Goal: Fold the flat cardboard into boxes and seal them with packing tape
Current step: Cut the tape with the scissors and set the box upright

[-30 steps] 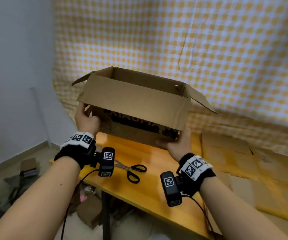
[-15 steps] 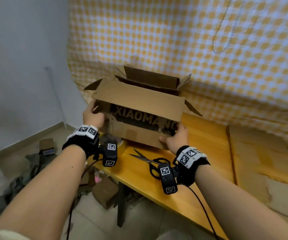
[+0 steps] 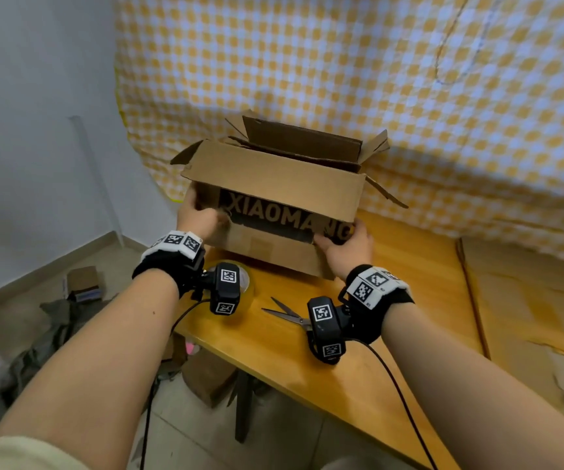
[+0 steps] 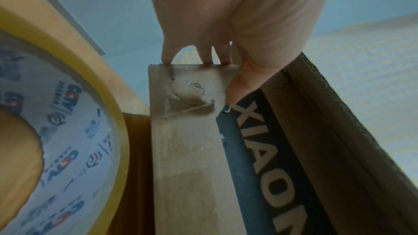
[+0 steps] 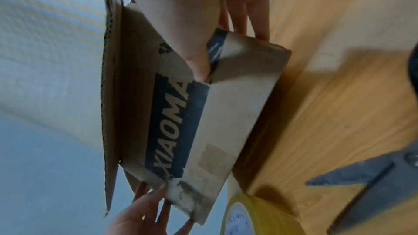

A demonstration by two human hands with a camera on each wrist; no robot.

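A brown cardboard box (image 3: 274,179) printed XIAOMANG stands at the far left end of the wooden table (image 3: 419,283), its top flaps open and sticking up. My left hand (image 3: 197,218) grips the box's left end, thumb on the front and fingers round the corner (image 4: 222,56). At the lower right corner my right hand (image 3: 345,247) grips the box, its thumb (image 5: 194,54) on the printed band. The box's front face (image 5: 228,113) fills the right wrist view. A roll of yellowish packing tape (image 3: 247,283) lies on the table just before the box (image 4: 192,149), partly hidden by the left wrist camera.
Scissors (image 3: 287,315) lie open on the table between my wrists. Flat cardboard sheets (image 3: 528,300) are stacked to the right of the table. A checked yellow cloth (image 3: 375,79) hangs close behind the box. Small boxes and clutter (image 3: 82,283) sit on the floor at left.
The box has come down from a raised, tilted hold to the tabletop, with its printed front now facing me. Both hands kept their grip on its ends.
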